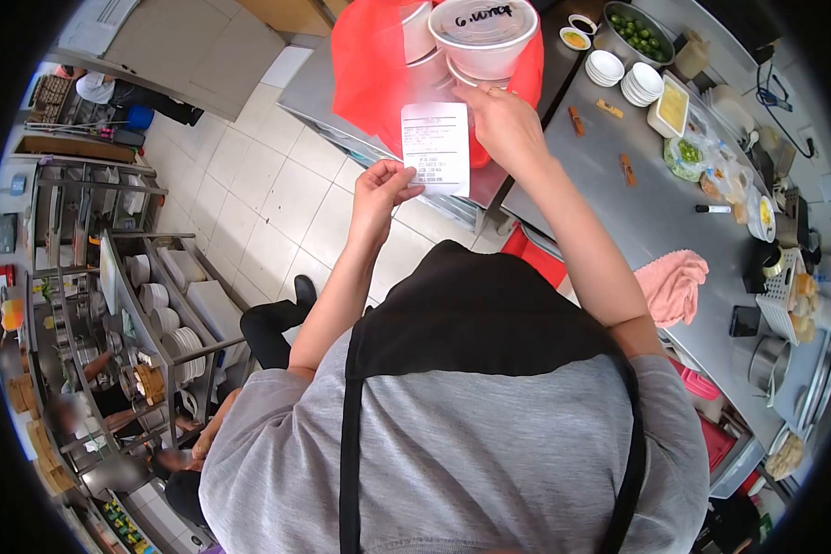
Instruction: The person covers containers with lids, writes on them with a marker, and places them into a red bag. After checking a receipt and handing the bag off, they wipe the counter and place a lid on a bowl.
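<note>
Between the thumb and fingers of my left hand [385, 196] is a printed paper receipt [437, 138], held upright by its lower left edge. My right hand [506, 129] reaches to the stacked white tubs, its index finger stretched out at the side of the front ones; its other fingers are partly hidden. The top tub [485, 42] has a clear lid with black handwriting. More white tubs [428, 69] stand beside and under it, inside a red plastic bag [365, 65] with its mouth spread around them. The bag rests on a metal counter [316, 97].
On the steel worktop [591, 198] at right are small white bowls [605, 66], a bowl of green limes [635, 35], clothespins [628, 169], a marker [712, 209] and a pink cloth [676, 286]. Shelving with plates [183, 353] stands at left; people are behind it.
</note>
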{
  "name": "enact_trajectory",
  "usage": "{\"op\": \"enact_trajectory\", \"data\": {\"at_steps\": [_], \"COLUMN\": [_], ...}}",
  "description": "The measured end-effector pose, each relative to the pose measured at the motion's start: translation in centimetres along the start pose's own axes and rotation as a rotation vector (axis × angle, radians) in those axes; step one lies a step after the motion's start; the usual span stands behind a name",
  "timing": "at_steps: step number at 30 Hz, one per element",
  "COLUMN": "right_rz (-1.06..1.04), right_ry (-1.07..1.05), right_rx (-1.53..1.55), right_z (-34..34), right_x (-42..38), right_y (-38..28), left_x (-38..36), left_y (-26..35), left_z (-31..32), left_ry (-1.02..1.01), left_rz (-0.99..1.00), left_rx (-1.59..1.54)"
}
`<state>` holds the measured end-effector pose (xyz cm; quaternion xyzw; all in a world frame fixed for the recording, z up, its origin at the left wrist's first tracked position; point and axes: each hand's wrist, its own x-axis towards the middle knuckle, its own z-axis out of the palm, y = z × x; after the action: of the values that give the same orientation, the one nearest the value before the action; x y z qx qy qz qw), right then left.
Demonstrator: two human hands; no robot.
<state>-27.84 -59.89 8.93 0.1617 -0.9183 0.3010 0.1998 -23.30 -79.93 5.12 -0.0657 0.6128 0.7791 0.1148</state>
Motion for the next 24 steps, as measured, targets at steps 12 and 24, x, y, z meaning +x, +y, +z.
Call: {"op": "enact_trajectory", "data": {"at_steps": [12, 24], "right_rz": [0.034, -0.497], "right_ry": [-0.604, -0.16], "right_rx": [-0.669, -0.414], "right_z": [0.0, -8.4], "right_x": [1.1, 7.8], "right_y": [4.8, 6.1], "left_x": [4.4, 11.9], "left_y": [9.9, 28.0], "left_z": [3.7, 6.8], "left_ry": [0.839, -0.308], "left_rz": [1.266, 0.3], "left_rx": [1.346, 0.344]}}
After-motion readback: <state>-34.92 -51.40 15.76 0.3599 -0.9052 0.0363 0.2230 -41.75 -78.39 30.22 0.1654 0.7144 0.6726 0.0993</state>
